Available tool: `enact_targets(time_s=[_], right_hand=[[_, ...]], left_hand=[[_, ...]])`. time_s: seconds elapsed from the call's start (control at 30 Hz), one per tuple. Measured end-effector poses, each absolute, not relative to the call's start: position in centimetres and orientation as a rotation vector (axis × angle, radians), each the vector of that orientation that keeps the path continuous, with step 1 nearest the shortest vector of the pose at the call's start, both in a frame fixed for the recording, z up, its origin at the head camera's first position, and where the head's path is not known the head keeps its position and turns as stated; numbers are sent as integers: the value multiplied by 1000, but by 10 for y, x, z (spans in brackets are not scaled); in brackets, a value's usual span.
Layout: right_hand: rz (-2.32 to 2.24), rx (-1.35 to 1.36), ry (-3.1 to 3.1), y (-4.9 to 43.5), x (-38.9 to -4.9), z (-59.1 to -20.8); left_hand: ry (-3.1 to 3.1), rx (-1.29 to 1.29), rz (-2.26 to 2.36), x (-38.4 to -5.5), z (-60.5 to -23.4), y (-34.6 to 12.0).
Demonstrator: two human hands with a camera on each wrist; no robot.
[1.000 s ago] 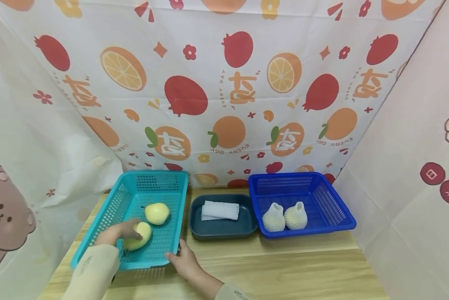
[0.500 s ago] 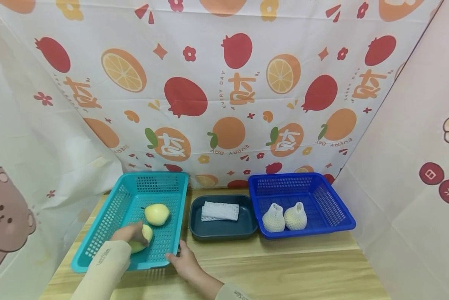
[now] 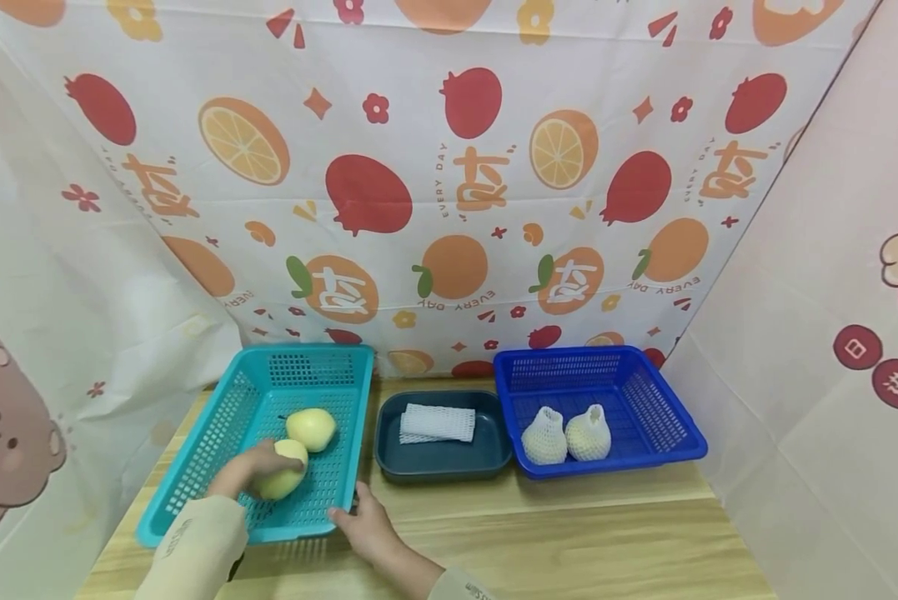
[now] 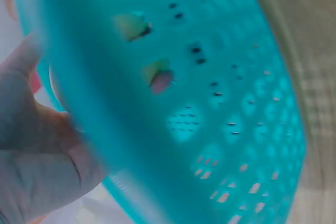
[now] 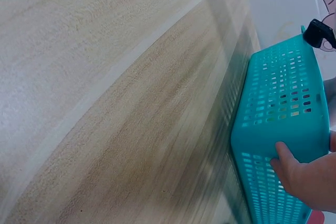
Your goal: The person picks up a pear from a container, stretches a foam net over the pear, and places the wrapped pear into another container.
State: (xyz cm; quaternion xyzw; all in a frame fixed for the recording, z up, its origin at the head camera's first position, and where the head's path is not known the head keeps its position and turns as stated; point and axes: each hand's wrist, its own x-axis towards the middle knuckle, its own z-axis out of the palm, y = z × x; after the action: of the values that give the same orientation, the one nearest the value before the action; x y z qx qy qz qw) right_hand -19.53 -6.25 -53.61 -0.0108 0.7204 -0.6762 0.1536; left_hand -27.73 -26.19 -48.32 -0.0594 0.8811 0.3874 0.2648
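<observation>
In the head view my left hand (image 3: 249,468) is inside the teal basket (image 3: 367,408), its fingers round a pale yellow pear (image 3: 285,485). A second yellow pear (image 3: 311,429) with a dark stem lies just behind, on the basket floor. At the basket's near right corner, my right hand (image 3: 373,525) grips the rim; the right wrist view shows its thumb (image 5: 286,156) along the outer wall. Through the basket holes in the left wrist view, small yellow patches of pear show, and the left hand (image 4: 42,156) reaches over the rim.
A dark green dish (image 3: 443,468) holding folded white foam nets (image 3: 437,422) stands right of the teal basket. Farther right, a blue basket (image 3: 629,457) holds two net-wrapped pears (image 3: 588,435). Patterned sheets (image 3: 449,192) stand behind and at both sides of the wooden table (image 3: 569,542).
My left hand has reached forward, drawn back and shifted its fingers on the near pear, which sits slightly farther right, close to the other pear. My right hand has stayed at the basket corner.
</observation>
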Motion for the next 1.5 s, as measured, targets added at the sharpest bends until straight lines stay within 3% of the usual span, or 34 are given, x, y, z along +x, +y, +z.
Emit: enact_targets(time_s=[0.6, 0.73, 0.93, 1.03, 1.3, 1.5], right_hand=[[-1874, -194, 2318, -43, -202, -533], [-1776, -450, 2608, -27, -204, -527], [-1592, -1078, 2930, -3, -204, -521], [-1586, -1196, 2997, 5, -203, -522], [-1820, -843, 2777, 27, -191, -520], [-1704, -657, 2752, 53, -183, -520]], left_hand=[[2217, -34, 1487, -256, -437, -227], [2092, 32, 1564, -250, -430, -214], [1885, 199, 1613, -239, -426, -192], [1807, 254, 1643, -233, -429, -179], [1810, 284, 1638, -208, -450, -141], [1888, 241, 1661, -189, -468, -118]])
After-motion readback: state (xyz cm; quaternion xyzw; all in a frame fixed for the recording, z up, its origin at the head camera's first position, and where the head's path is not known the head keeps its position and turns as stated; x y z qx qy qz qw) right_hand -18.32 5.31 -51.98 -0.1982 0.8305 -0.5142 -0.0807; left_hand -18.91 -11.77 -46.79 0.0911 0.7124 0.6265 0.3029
